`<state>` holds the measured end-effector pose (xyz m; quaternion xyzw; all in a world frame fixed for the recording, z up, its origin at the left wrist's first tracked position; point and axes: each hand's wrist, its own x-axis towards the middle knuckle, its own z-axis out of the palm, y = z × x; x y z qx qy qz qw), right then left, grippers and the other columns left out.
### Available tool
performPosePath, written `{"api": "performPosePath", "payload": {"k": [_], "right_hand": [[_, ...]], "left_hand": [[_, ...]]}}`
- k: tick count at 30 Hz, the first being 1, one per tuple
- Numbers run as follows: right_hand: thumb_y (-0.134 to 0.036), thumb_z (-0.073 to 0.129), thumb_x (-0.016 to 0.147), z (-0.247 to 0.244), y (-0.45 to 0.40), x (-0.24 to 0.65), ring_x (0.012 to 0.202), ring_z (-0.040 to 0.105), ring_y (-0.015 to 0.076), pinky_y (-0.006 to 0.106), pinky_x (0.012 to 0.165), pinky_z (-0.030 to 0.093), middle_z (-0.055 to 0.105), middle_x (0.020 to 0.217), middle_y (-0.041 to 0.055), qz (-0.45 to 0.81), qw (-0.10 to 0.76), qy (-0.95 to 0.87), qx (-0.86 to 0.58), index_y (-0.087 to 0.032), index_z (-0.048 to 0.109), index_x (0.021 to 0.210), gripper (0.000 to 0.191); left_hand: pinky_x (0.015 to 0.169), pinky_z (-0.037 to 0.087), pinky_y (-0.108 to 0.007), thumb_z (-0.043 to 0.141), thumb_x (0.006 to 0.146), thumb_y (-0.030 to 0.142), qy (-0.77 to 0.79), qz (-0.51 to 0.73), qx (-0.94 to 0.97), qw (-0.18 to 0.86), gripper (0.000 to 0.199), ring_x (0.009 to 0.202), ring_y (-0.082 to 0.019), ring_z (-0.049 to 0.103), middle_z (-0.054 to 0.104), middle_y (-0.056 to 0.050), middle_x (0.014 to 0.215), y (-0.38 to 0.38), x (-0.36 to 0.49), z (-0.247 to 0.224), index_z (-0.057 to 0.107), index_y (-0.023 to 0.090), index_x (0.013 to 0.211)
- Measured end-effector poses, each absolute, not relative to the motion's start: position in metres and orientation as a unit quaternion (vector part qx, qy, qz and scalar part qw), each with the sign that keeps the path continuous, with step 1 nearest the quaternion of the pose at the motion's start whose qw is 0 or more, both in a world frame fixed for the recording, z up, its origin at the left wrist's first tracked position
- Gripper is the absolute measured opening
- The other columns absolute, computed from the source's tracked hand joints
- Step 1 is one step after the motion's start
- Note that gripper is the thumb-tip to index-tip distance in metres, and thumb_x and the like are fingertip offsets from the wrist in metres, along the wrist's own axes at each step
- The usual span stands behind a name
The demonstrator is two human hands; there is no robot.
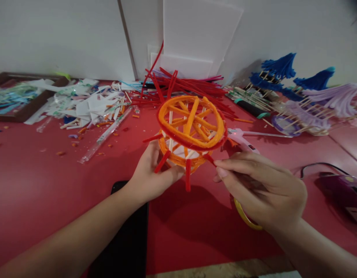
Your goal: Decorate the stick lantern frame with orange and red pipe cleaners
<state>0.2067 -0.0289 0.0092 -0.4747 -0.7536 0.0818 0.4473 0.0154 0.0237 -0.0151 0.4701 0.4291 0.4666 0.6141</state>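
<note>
An orange and red pipe-cleaner frame [192, 123] with a spoked round top and pale sticks between its rings is held above the red table. My left hand [155, 173] grips its lower ring from the left, fingers partly hidden behind it. Short red pieces stick out around that lower ring. At the right, my right hand [259, 185] pinches one short red piece [210, 158] between thumb and forefinger. Yellow scissor-like handles [244, 216] show under my right hand, and whether its other fingers hold them is unclear. Behind that hand lies a pink glue gun [242, 139].
Red pipe cleaners [192, 87] are heaped at the back. Scraps [91, 104] and a brown tray [22, 114] lie left. Blue and lilac stick models [308, 100] stand back right. A black phone-like slab [123, 239] is under my left forearm; a purple corded box [340, 193] sits right.
</note>
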Motion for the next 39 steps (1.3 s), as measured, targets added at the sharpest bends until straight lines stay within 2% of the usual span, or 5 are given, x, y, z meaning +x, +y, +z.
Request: {"api": "performPosePath", "payload": {"k": [14,19,23,27,39], "right_hand": [[-0.006,0.063,0.078,0.0072,-0.0289,0.2068,0.059,0.06,0.0101,0.024,0.053,0.048,0.067,0.073,-0.002,0.073,0.442,-0.747,-0.491,-0.024,0.065,0.094,0.024],[-0.009,0.059,0.082,0.0045,-0.0305,0.206,0.058,0.064,0.0098,0.021,0.052,0.053,0.069,0.076,-0.0015,0.144,0.457,-0.729,-0.489,-0.023,0.063,0.098,0.022],[-0.011,0.062,0.08,0.0036,-0.032,0.2042,0.062,0.066,0.0113,0.024,0.059,0.057,0.07,0.084,-0.0003,0.117,0.471,-0.732,-0.478,-0.025,0.06,0.109,0.033],[-0.005,0.063,0.076,0.0079,-0.0307,0.2007,0.061,0.065,0.0104,0.022,0.061,0.057,0.07,0.077,-0.0022,0.016,0.459,-0.763,-0.455,-0.024,0.06,0.099,0.03],[-0.004,0.061,0.079,0.0092,-0.0303,0.2003,0.058,0.064,0.0117,0.024,0.057,0.055,0.071,0.076,-0.0013,0.009,0.434,-0.774,-0.461,-0.026,0.061,0.095,0.027]], "left_hand": [[0.082,0.058,-0.043,0.072,0.052,0.006,0.434,0.462,0.466,0.617,0.048,0.103,-0.03,0.065,0.068,-0.007,0.103,0.023,0.0157,-0.0136,0.053,0.02,0.093],[0.072,0.06,-0.042,0.072,0.052,0.01,0.431,0.454,0.465,0.626,0.047,0.097,-0.031,0.067,0.067,-0.006,0.1,0.0224,0.017,-0.0102,0.05,0.021,0.092],[0.081,0.058,-0.046,0.07,0.056,0.01,0.41,0.453,0.496,0.617,0.042,0.095,-0.029,0.068,0.067,-0.006,0.098,0.0222,0.0169,-0.0093,0.048,0.021,0.089],[0.094,0.052,-0.046,0.07,0.057,0.008,0.398,0.467,0.52,0.594,0.04,0.106,-0.028,0.064,0.067,-0.006,0.104,0.022,0.0158,-0.0113,0.049,0.02,0.089],[0.077,0.058,-0.04,0.075,0.055,0.008,0.406,0.452,0.512,0.607,0.042,0.087,-0.027,0.068,0.069,-0.004,0.09,0.0211,0.0139,-0.0143,0.056,0.021,0.09]]}}
